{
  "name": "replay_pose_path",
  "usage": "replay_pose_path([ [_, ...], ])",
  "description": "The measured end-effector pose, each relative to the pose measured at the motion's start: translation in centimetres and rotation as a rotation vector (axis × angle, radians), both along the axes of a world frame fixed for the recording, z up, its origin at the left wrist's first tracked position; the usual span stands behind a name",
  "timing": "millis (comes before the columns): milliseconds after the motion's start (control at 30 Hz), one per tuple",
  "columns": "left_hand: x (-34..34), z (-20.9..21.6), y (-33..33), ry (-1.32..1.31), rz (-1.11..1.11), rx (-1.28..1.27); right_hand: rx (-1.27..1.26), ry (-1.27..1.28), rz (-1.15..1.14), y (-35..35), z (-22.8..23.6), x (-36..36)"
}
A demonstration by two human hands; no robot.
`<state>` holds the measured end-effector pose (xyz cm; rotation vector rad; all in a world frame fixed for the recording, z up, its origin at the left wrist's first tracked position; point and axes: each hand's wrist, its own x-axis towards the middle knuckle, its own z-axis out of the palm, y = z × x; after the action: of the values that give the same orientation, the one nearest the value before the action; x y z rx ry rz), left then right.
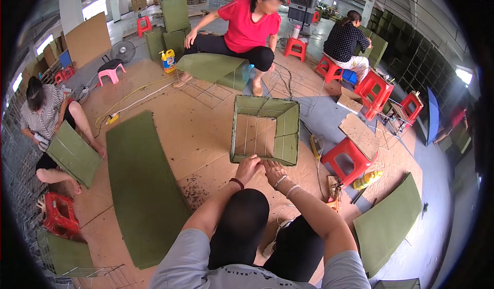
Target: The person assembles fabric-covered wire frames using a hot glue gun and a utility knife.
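Note:
Before my knees stands a wire-frame box lined with green sheeting, its open side facing up and metal rods showing across the inside. My left hand grips the near rim of the box, fingertips pinched together. Close beside it, almost touching, my right hand has its fingers bent over the same rim. Both hands cover part of that edge, so the detail under the fingertips is hidden.
Stacked green sheets lie at my left; another green sheet lies at right. A red stool with cardboard on top stands right of the box, near a glue gun and yellow bottle. Several people sit working around me.

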<state>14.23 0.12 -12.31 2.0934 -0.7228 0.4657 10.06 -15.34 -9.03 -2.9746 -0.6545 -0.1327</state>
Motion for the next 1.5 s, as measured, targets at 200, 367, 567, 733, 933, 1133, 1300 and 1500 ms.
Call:
replay_pose_path([
  [200,-0.4,0.9,-0.6,0.005,0.003,0.037,0.009,0.071,-0.061,-0.6,-0.9,0.8],
  [367,-0.8,0.6,0.1,0.02,-0.003,0.025,-0.02,0.113,-0.083,-0.2,-0.9,1.1],
  [567,-0.5,0.6,-0.4,0.016,-0.026,-0.004,0.09,0.141,-0.184,-0.9,-1.3,1.3],
  [733,-0.6,0.5,-0.4,0.006,-0.077,0.025,0.003,0.006,-0.117,-0.6,-2.3,1.5],
  [933,-0.7,0.6,-0.5,0.012,-0.049,0.001,-0.075,0.106,-0.174,0.6,0.5,1.3],
  [1133,-0.3,0.0,0.0,0.068,-0.005,0.07,-0.059,0.098,-0.116,1.4,1.1,1.2],
  [1300,0.1,-0.6,-0.3,0.048,-0.03,0.04,0.0,0.04,-0.092,1.1,1.7,1.0],
  [1500,0.3,-1.3,-0.6,0.098,-0.078,-0.12,-0.045,-0.024,-0.097,1.2,-0.7,2.2],
])
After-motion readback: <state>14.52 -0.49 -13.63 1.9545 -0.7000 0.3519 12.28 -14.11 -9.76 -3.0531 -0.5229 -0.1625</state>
